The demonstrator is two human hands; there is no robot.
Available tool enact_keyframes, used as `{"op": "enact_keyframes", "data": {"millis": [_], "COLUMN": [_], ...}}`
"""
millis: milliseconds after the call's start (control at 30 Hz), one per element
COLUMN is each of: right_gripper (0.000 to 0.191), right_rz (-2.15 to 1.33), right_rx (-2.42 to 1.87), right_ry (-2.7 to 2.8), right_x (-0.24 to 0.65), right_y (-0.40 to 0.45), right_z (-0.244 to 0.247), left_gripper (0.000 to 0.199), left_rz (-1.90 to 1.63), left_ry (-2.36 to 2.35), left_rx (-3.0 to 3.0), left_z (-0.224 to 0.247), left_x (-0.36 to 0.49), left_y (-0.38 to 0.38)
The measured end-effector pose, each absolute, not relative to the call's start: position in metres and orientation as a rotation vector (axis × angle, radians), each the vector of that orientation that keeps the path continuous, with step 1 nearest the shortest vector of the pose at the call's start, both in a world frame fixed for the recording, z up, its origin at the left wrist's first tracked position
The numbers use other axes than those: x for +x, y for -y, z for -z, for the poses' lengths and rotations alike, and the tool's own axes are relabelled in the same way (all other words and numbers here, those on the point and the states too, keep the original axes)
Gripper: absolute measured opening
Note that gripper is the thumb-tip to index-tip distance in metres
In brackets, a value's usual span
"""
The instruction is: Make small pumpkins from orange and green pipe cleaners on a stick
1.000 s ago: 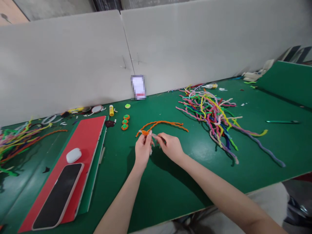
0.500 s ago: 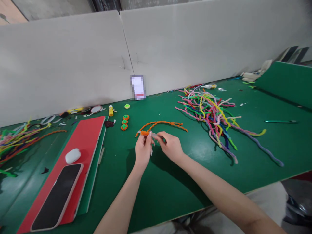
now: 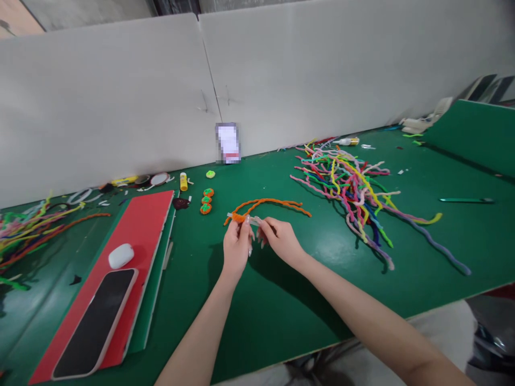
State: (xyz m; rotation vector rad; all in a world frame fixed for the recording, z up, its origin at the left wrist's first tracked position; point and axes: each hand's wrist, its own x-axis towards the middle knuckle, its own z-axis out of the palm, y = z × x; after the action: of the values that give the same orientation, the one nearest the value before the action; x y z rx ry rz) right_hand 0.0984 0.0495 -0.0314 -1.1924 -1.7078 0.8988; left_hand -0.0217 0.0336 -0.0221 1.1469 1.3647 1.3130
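Note:
My left hand [image 3: 236, 245] is closed around an orange pipe cleaner coil [image 3: 238, 218] wound on a thin whitish stick [image 3: 255, 220]. The stick's left tip pokes out past the coil. On the other side, my right hand [image 3: 285, 239] pinches the stick near its right end, fingers close to those of the left. Just behind both hands lie loose orange pipe cleaners [image 3: 266, 201], curved on the table. To the left sit small round orange pieces with green tops [image 3: 206, 200], in a short row. A single light green piece [image 3: 210, 174] is farther back.
A tangled pile of coloured pipe cleaners [image 3: 350, 182] covers the right; more pipe cleaners [image 3: 36, 236] lie far left. A red board [image 3: 148, 220] carries a phone [image 3: 96, 321] and a white case [image 3: 121, 256]. A glue stick [image 3: 183, 182], a propped screen [image 3: 228, 142] and a green pen [image 3: 466, 200] are around.
The right fingers have shifted slightly and spread below the stick, while the coil's orange strand looks looser at the left hand. Otherwise the scene stays nearly the same.

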Motion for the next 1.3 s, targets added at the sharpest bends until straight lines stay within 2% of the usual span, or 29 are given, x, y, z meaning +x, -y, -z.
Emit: {"op": "enact_keyframes", "data": {"millis": [267, 767, 1300], "right_gripper": [0.027, 0.026, 0.023], "right_rz": [-0.785, -0.6, -0.427], "right_rx": [-1.239, -1.273, -1.244], "right_ry": [1.722, 1.79, 1.807], "right_x": [0.101, 0.1, 0.099], "right_y": [-0.049, -0.048, -0.048], "right_z": [0.032, 0.032, 0.034], "left_gripper": [0.03, 0.034, 0.035], "left_rz": [-1.261, -1.183, -1.209], "left_ry": [-1.443, -1.53, -1.41], "left_rx": [1.208, 1.276, 1.195], "left_z": [0.026, 0.029, 0.018], "left_x": [-0.022, -0.022, -0.019], "left_y": [-0.036, -0.035, -0.032]}}
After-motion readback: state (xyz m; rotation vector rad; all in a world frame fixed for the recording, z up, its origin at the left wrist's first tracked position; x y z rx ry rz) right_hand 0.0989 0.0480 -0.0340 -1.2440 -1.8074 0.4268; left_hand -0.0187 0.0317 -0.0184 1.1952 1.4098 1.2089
